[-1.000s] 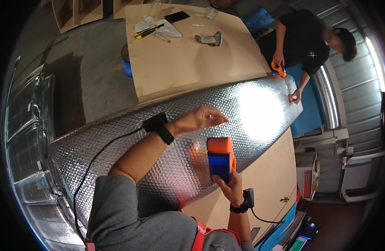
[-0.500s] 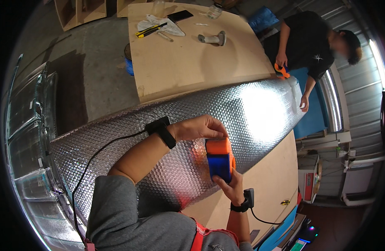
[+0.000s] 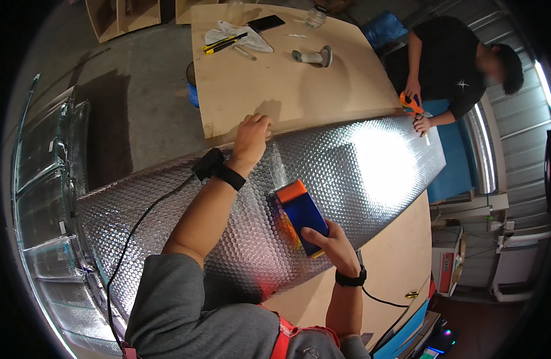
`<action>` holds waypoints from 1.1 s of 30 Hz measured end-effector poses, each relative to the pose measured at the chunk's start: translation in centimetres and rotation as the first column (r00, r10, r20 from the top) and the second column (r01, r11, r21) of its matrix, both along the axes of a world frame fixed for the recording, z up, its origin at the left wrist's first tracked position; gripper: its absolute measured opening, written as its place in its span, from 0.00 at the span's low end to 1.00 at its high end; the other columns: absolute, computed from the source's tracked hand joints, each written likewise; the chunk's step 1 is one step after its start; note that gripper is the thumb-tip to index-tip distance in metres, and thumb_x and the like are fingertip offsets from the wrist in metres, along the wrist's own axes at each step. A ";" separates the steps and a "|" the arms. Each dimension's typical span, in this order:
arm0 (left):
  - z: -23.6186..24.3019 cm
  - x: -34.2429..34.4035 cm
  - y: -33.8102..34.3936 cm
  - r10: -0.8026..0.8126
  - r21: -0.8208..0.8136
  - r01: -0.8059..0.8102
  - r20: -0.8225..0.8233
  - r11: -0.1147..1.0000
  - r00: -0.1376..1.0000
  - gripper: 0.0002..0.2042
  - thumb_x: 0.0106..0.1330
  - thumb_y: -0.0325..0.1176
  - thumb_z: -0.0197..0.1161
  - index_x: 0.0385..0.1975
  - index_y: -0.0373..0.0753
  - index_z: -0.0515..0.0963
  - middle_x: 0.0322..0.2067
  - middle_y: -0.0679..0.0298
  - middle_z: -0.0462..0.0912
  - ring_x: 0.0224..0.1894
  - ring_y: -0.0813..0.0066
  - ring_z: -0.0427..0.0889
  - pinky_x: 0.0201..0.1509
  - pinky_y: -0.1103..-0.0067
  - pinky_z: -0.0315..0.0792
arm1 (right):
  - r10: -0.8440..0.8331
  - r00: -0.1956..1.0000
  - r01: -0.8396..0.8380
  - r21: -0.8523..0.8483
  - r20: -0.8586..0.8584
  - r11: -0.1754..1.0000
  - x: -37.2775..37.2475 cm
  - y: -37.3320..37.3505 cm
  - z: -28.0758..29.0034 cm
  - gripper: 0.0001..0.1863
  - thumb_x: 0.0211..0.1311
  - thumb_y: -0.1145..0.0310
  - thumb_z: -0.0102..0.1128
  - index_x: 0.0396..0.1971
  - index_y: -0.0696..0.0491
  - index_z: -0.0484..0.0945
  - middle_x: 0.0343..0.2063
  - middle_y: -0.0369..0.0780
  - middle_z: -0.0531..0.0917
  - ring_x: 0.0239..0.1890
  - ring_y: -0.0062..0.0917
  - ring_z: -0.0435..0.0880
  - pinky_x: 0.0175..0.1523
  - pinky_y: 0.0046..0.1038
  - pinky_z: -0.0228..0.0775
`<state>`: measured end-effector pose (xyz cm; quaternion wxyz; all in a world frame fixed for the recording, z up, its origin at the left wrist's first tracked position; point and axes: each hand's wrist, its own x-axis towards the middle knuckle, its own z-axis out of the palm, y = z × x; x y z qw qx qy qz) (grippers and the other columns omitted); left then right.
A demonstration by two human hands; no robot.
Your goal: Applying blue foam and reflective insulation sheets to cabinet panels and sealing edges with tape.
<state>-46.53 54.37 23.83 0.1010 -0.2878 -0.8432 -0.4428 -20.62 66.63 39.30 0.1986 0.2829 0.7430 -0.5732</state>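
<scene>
My left hand lies flat, fingers spread, on the far edge of the silver bubble-foil sheet at frame centre. My right hand is closed round an orange-and-blue block against the foil. Judged step: smoothing. Next calls for steady hold-down pressure.

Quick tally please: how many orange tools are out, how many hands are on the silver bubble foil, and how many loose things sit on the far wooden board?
Orange tools: 2, the orange-and-blue tool in the right hand and the co-worker's orange tool.
Hands on the foil sheet: 2, the left hand and a co-worker's hand.
Loose things on the wooden board: about 6; small ones hard to tell.
Total: 10
</scene>
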 end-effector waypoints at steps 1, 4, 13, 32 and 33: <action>-0.3 0.1 -0.1 0.025 -0.071 -0.026 -0.009 0.997 1.000 0.14 0.58 0.28 0.66 0.44 0.40 0.78 0.42 0.61 0.80 0.48 0.56 0.76 0.52 0.67 0.70 | -0.027 0.999 0.028 -0.016 0.040 0.999 -0.4 -0.1 0.1 0.31 0.61 0.52 0.67 0.51 0.66 0.74 0.36 0.42 0.83 0.35 0.21 0.82 0.41 0.23 0.75; 2.2 0.9 -0.2 0.228 -0.087 -0.256 -0.247 0.963 0.942 0.13 0.58 0.30 0.65 0.43 0.41 0.78 0.45 0.60 0.80 0.47 0.58 0.77 0.52 0.67 0.71 | -0.067 0.997 0.068 -0.022 0.047 0.997 -0.6 -0.2 0.5 0.31 0.61 0.51 0.66 0.49 0.67 0.75 0.34 0.42 0.83 0.33 0.21 0.82 0.37 0.23 0.75; 4.1 1.3 -0.2 -0.003 -0.486 0.260 0.467 0.834 0.884 0.26 0.68 0.57 0.52 0.52 0.41 0.76 0.58 0.54 0.75 0.57 0.55 0.76 0.55 0.62 0.72 | -0.161 0.975 0.161 0.011 0.152 0.987 -2.1 -0.8 1.4 0.31 0.59 0.48 0.68 0.44 0.66 0.77 0.31 0.40 0.83 0.31 0.21 0.81 0.37 0.24 0.74; -0.1 6.2 2.6 -0.378 -0.539 0.183 -0.276 0.822 0.884 0.34 0.70 0.58 0.44 0.70 0.43 0.59 0.72 0.64 0.56 0.76 0.74 0.49 0.76 0.50 0.29 | 0.149 0.935 -0.129 -0.083 0.322 0.988 -3.7 6.5 0.5 0.23 0.67 0.52 0.59 0.43 0.60 0.81 0.32 0.37 0.85 0.26 0.18 0.81 0.32 0.22 0.77; 0.1 6.7 2.6 -0.376 -0.538 0.186 -0.268 0.822 0.887 0.34 0.70 0.58 0.44 0.70 0.43 0.59 0.72 0.64 0.56 0.76 0.74 0.49 0.76 0.50 0.29 | 0.072 0.875 -0.017 -0.118 0.478 0.993 -6.8 5.4 2.5 0.22 0.67 0.54 0.60 0.45 0.60 0.80 0.34 0.38 0.85 0.27 0.19 0.82 0.33 0.22 0.78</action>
